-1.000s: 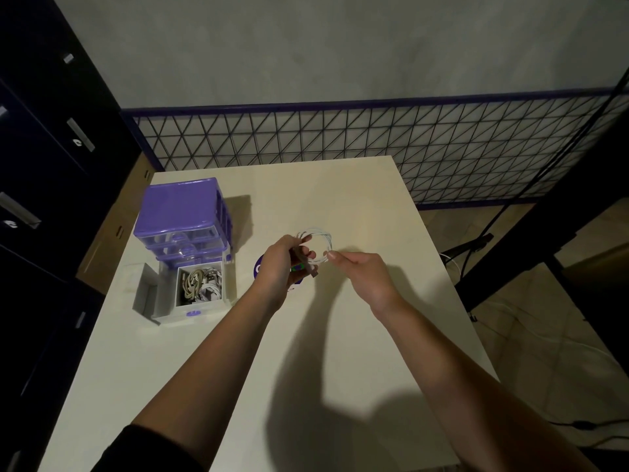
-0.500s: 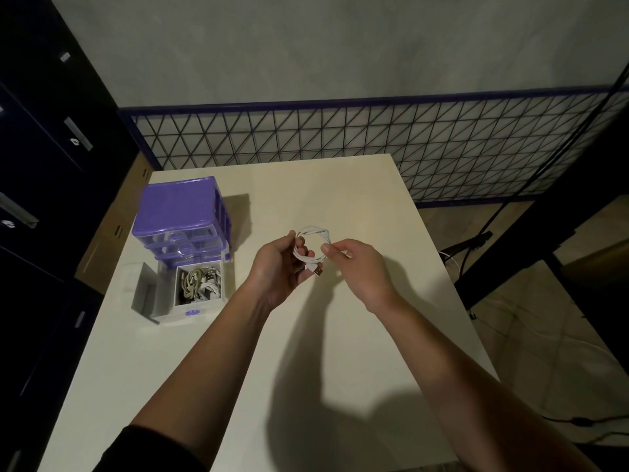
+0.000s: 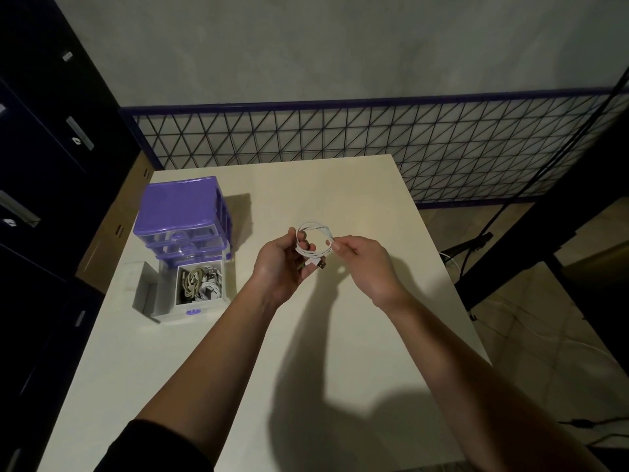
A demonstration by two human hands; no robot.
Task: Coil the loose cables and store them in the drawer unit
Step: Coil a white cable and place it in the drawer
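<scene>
We hold a white cable point(image 3: 315, 245) above the middle of the bench point(image 3: 340, 185), wound into a small round coil. Our left hand point(image 3: 280, 264) has its grip closed around the coil's left side, fingers curled through the loop, and a plug end sticks out below the fingers. Our right hand point(image 3: 362, 264) pinches the coil's right edge between thumb and fingertip. To the left stands the purple drawer unit point(image 3: 182, 212), its bottom drawer point(image 3: 199, 284) pulled out toward us with several coiled cables point(image 3: 200, 282) lying inside. A grey box point(image 3: 144, 291) sits just beside the drawer on its left.
</scene>
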